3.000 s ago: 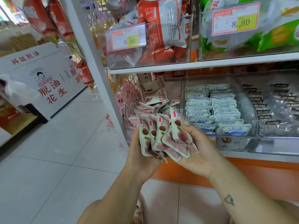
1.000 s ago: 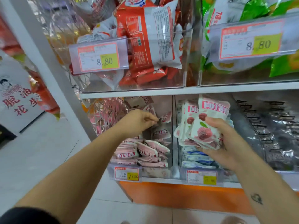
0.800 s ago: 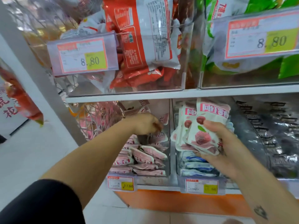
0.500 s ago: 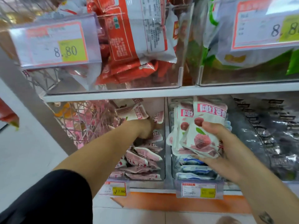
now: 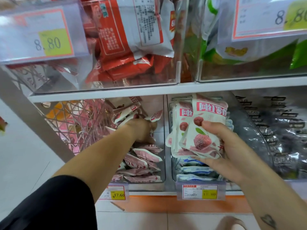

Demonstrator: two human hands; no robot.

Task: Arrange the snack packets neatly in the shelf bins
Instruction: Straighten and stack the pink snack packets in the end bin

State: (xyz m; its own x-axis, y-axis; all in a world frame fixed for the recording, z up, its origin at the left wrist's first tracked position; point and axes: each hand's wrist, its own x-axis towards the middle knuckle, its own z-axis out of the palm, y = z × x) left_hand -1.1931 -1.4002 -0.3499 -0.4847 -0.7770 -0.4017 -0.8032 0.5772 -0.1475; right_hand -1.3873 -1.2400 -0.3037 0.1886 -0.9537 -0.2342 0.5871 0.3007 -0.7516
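The left hand (image 5: pixel 141 130) has pushed deeper into the clear plastic bin (image 5: pixel 163 146), fingers curled among jumbled pink-and-white berry snack packets (image 5: pixel 142 156); its grip is hidden. The right hand (image 5: pixel 221 146) still clamps a fanned stack of packets (image 5: pixel 199 130) awaiting placement.

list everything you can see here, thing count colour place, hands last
pink packets in bin: many, pink and white, lower left clear bin
held packets: a fanned stack, count unclear, white with red fruit, in front of middle lower bin
blue packets: several, blue and white, middle lower bin
dark packets: many, silver and black, lower right bin
red bags: several, red and white, upper left bin
green bags: some, green, upper right bin
price tags: four, yellow patches, bin fronts
left hand: inside lower left bin, among packets
right hand: gripping the stack
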